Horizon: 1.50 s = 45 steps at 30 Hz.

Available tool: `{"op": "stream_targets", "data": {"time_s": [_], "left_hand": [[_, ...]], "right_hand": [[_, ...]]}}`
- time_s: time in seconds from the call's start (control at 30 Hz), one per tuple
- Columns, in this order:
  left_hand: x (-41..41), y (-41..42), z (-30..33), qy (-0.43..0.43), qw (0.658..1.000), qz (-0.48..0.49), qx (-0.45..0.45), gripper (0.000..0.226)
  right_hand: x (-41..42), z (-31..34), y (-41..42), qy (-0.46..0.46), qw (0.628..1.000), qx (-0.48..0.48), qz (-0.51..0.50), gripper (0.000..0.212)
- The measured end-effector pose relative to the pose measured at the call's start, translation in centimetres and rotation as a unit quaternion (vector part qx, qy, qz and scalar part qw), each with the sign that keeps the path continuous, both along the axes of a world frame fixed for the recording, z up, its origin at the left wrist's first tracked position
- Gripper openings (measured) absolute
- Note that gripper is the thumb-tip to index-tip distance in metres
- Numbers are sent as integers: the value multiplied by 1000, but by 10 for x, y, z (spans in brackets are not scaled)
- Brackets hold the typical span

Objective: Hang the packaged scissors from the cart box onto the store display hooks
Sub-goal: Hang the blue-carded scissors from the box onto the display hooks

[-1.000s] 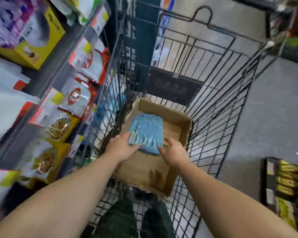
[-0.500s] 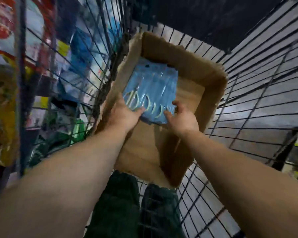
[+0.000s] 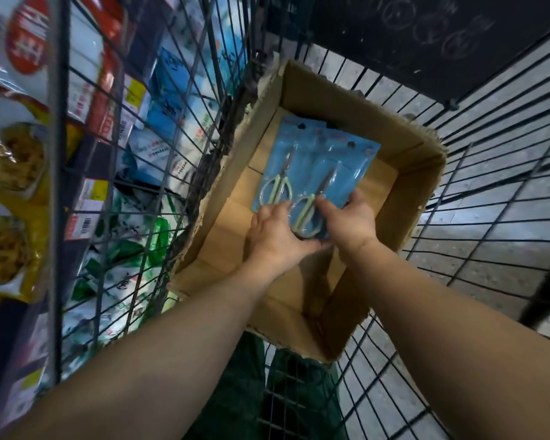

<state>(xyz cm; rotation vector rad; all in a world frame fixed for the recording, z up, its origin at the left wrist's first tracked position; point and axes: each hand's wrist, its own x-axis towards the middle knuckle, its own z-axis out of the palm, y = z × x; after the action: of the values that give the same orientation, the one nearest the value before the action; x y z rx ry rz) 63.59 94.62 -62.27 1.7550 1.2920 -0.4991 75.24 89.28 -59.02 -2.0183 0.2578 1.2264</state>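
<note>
An open cardboard box (image 3: 404,198) sits in the wire cart. Inside it lie blue card packs of pale-green-handled scissors (image 3: 318,163), fanned over each other. My left hand (image 3: 273,236) and my right hand (image 3: 350,223) both grip the near end of the packs, thumbs on top by the scissor handles. The packs are tilted up slightly off the box floor at my end. No display hooks are visible.
The black wire cart (image 3: 477,198) walls surround the box closely. Through the left wall, shelves hold snack bags (image 3: 13,160) and blue and green packets (image 3: 178,100). A dark panel (image 3: 426,42) closes the cart's far end. Grey floor shows through the mesh at right.
The camera has leaned in closer over the box. My hands have drawn together on the near end of the packs, and the fan now shows two scissors on top.
</note>
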Motion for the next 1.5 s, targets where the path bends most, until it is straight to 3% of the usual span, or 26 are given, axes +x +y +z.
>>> {"op": "stream_targets", "data": {"time_s": [0.13, 0.27, 0.4, 0.53, 0.77, 0.87, 0.97, 1.13, 1.2, 1.3, 1.4, 1.43, 1.5], "left_hand": [[3, 19, -11, 8, 995, 103, 14, 79], [12, 47, -32, 19, 972, 233, -12, 80], [18, 55, -40, 19, 973, 221, -63, 90], [16, 53, -37, 2, 961, 250, -120, 84], [-10, 43, -12, -12, 970, 215, -115, 41], [-19, 41, 12, -23, 971, 197, -134, 34], [-33, 45, 34, -34, 964, 195, -176, 41], [-45, 48, 99, -61, 957, 153, -238, 35], [-48, 45, 125, -85, 959, 139, -232, 42], [-56, 37, 156, -132, 949, 173, -226, 42], [-68, 25, 179, -201, 925, 232, -223, 21], [-74, 20, 188, -204, 927, 240, -206, 27], [-91, 9, 204, -231, 923, 244, -186, 60]], "right_hand": [[12, -2, -8, 3, 998, -2, -61, 33], [19, -10, -20, 17, 998, 1, -62, 30], [13, -19, -25, 33, 997, -5, -62, 32], [6, -19, -28, 41, 997, -5, -65, 30], [0, 4, -33, 59, 996, 13, -59, 39], [-4, 25, -34, 86, 994, 27, -54, 39], [-13, 49, -37, 95, 993, 43, -55, 38], [-32, 95, -48, 57, 994, 52, -76, 34], [-39, 120, -53, 42, 994, 63, -81, 31], [-41, 154, -58, 18, 991, 104, -80, 27], [-42, 192, -64, -9, 988, 148, -47, 11], [-44, 205, -67, -18, 986, 161, -27, 10], [-51, 228, -73, -32, 981, 192, 15, 18]]}}
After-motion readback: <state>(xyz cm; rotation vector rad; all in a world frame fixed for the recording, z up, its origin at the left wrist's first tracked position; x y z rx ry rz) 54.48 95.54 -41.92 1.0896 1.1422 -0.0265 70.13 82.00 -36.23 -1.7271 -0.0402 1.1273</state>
